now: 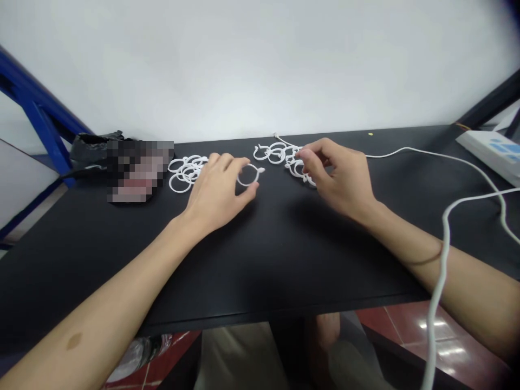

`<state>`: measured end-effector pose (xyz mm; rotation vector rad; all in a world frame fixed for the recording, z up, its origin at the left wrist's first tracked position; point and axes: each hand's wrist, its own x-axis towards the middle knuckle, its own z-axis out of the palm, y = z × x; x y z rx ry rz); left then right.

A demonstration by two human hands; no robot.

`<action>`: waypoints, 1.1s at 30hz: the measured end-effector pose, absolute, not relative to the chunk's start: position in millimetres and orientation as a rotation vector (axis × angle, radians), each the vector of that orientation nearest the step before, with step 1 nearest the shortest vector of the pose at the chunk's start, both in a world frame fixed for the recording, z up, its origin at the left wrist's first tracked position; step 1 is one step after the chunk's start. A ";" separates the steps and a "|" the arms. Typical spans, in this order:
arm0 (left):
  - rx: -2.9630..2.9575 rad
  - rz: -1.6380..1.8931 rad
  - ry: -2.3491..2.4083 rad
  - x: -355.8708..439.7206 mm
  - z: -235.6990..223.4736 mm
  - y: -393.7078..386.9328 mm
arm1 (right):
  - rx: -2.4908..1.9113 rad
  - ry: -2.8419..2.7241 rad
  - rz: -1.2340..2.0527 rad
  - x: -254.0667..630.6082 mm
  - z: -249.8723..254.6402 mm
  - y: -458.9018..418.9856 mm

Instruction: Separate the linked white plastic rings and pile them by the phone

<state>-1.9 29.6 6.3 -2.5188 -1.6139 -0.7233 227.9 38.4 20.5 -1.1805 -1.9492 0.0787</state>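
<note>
My left hand rests on the black table and pinches one white plastic ring between thumb and fingers. Just left of it lies a pile of several white rings. My right hand has its fingers curled together over a second pile of white rings at the back of the table, the fingertips touching one of them.
A black bag lies at the back left beside a blurred patch. White cables run across the table's right side toward a white power strip. A white wall stands behind; blue frame bars rise at the left.
</note>
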 end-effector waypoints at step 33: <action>-2.832 -0.797 -1.362 6.5 3.1 25.0 | -0.882 -2.501 0.060 224.1 15.4 32.2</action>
